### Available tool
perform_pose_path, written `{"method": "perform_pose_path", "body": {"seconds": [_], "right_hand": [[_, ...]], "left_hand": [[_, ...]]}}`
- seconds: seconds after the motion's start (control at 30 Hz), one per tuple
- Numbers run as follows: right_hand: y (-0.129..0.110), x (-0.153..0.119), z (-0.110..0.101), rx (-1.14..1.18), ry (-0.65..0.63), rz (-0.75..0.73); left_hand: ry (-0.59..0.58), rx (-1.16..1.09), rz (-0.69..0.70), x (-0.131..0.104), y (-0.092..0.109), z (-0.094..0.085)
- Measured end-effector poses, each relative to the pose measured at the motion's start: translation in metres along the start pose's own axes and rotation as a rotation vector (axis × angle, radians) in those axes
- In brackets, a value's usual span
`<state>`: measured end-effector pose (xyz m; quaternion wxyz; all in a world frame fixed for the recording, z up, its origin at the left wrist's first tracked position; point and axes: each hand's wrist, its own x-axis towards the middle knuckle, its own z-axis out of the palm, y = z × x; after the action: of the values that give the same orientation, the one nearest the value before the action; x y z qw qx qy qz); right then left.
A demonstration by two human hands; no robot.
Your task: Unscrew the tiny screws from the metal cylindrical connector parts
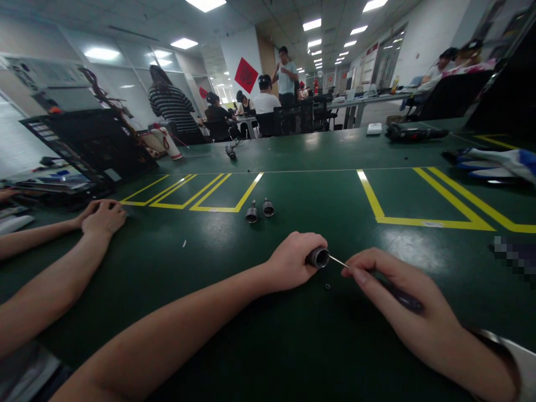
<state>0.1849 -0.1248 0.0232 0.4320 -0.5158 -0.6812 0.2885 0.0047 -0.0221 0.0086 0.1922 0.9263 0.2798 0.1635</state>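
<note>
My left hand (295, 259) is closed around a dark hollow metal cylinder (320, 257), its open end turned toward me and to the right. My right hand (397, 296) grips a screwdriver (408, 300) by its dark handle, and the thin shaft points left to the cylinder's rim. Whether the tip goes inside or only touches the edge, I cannot tell. Just below the cylinder, a tiny dark ring, perhaps a nut (327, 286), lies on the green table (218, 268). Farther off stand two small metal cup-shaped parts (251, 213) with thin stems.
At the left, another person's clasped hands (103, 216) rest on the table. Yellow tape (435, 224) marks boxes across it. A black power tool (412, 133), a white box (374, 129) and blue-white gloves (494, 162) lie at the far right. A dark bin (96, 145) stands left.
</note>
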Motion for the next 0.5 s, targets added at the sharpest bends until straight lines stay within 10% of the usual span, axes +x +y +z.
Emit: {"method": "perform_pose_path", "body": {"seconds": [0.2, 0.5], "right_hand": [[-0.005, 0.004, -0.002, -0.009, -0.017, 0.021], [0.013, 0.02, -0.004, 0.829, 0.02, 0.54]], "left_hand": [[-0.086, 0.075, 0.042, 0.001, 0.003, -0.001], [-0.02, -0.02, 0.018, 0.0, 0.0, 0.001]]}}
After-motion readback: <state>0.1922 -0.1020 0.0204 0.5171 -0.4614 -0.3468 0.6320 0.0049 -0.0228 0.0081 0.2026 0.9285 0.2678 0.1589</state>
